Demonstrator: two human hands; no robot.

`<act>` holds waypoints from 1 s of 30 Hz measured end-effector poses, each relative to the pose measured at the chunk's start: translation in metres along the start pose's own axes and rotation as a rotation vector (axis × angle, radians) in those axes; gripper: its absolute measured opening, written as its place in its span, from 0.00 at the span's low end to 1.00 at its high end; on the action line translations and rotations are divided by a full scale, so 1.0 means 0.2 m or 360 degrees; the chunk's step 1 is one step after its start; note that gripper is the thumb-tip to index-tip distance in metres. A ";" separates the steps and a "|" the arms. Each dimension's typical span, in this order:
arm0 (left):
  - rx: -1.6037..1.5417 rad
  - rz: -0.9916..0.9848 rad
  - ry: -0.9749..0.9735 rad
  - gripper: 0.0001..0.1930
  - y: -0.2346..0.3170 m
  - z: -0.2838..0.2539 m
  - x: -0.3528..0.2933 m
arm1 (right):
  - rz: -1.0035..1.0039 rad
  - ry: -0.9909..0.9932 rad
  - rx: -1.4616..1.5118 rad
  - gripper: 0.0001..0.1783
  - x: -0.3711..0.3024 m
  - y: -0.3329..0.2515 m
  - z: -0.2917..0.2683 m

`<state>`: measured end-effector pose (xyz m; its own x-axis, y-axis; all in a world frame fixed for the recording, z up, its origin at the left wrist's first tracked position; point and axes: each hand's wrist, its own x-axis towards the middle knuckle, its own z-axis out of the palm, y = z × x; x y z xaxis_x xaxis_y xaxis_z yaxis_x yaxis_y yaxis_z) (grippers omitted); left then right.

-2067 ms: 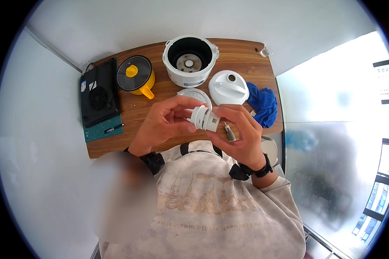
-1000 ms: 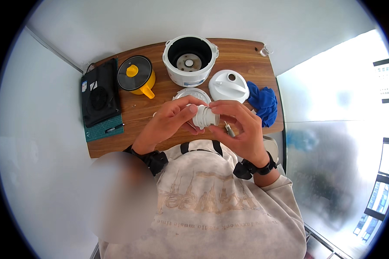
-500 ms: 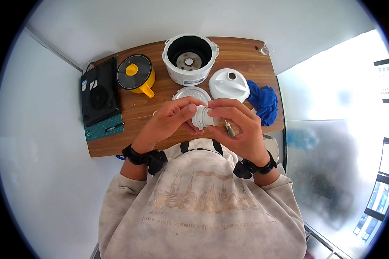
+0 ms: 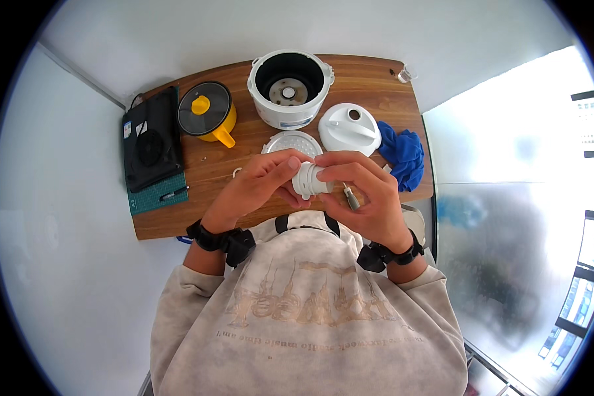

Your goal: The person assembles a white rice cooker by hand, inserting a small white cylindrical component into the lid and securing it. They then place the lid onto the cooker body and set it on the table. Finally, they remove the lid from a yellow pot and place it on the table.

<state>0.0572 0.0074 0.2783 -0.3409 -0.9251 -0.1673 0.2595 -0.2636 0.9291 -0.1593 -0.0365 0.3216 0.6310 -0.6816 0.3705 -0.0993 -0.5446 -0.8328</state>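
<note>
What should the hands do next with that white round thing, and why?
Maybe a small, gentle twist with the right hand while the left hand steadies the white ringed cylindrical part. The left hand grips its wider, ringed end and the right hand is at its narrower end, so a twist might show whether the ends turn separately.

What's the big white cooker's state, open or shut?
Open: the white cooker has no lid over its rim, so its dark inside and metal bottom show from above.
</note>
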 end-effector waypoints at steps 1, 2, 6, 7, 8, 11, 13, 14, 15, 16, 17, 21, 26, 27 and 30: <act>-0.0009 -0.0006 -0.0006 0.22 0.00 0.00 0.00 | 0.0004 -0.0016 0.0003 0.17 0.00 0.00 0.00; -0.0001 -0.0005 0.0008 0.22 0.00 0.00 0.00 | 0.0001 -0.0039 0.0009 0.17 0.00 0.00 0.00; 0.0028 -0.0038 0.0028 0.23 0.00 0.01 -0.01 | 0.0007 -0.0098 0.0022 0.16 0.01 0.01 0.00; 0.0034 -0.0055 0.0024 0.23 0.00 0.01 -0.01 | 0.0014 -0.0105 0.0021 0.16 0.01 0.01 0.00; 0.0048 -0.0065 0.0042 0.23 0.00 0.01 -0.01 | -0.0008 -0.0114 0.0016 0.16 0.01 0.01 -0.01; 0.0071 -0.0103 0.0072 0.23 0.02 0.02 0.00 | -0.0054 -0.0133 0.0035 0.16 0.02 0.02 -0.02; 0.0061 -0.0142 0.0057 0.24 0.02 0.02 0.00 | -0.0056 -0.0139 0.0095 0.17 0.02 0.02 -0.02; 0.0027 -0.0118 0.0065 0.24 0.00 0.02 0.00 | -0.0017 -0.0109 0.0101 0.17 0.02 0.03 -0.02; -0.0007 -0.0093 0.0072 0.25 -0.01 0.02 0.00 | 0.0022 -0.0079 0.0107 0.17 0.02 0.04 -0.01; -0.0040 -0.0069 0.0080 0.25 -0.02 0.03 0.01 | 0.0060 -0.0049 0.0114 0.17 0.01 0.05 -0.01; -0.0049 -0.0047 0.0035 0.25 -0.02 0.03 0.01 | 0.0058 -0.0020 0.0121 0.17 0.01 0.06 -0.01; 0.0022 -0.0042 -0.0105 0.25 0.01 0.03 0.02 | 0.0042 0.0055 0.0092 0.17 0.00 0.07 -0.01; 0.0005 -0.0015 -0.0127 0.25 0.00 0.03 0.01 | 0.0310 0.0164 0.0021 0.18 0.01 0.01 0.00; 0.0003 -0.0006 -0.0132 0.25 0.00 0.03 0.02 | 0.0329 0.0150 0.0034 0.18 0.01 0.02 -0.01; 0.0031 0.0034 -0.0153 0.24 -0.01 0.02 0.02 | 0.0291 0.0148 0.0013 0.19 -0.01 0.03 -0.01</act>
<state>0.0515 0.0050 0.2763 -0.4210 -0.8996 -0.1158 0.2506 -0.2381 0.9384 -0.1627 -0.0409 0.3167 0.5289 -0.8113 0.2488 -0.1994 -0.4038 -0.8928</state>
